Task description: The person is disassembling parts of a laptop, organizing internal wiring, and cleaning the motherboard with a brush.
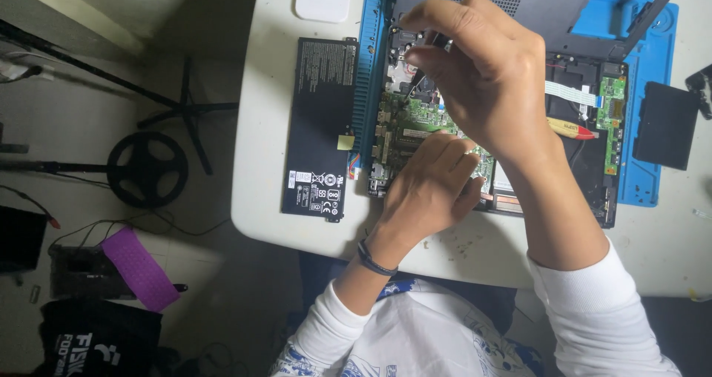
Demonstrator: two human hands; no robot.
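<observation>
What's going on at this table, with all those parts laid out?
A person is working inside an opened laptop that lies on a blue mat on a white table. The left hand rests flat on the green circuit board. The right hand is above it, its fingers pinching a thin dark tool over the board. A flat black battery lies beside the laptop, and a yellow-and-red tool lies inside it.
</observation>
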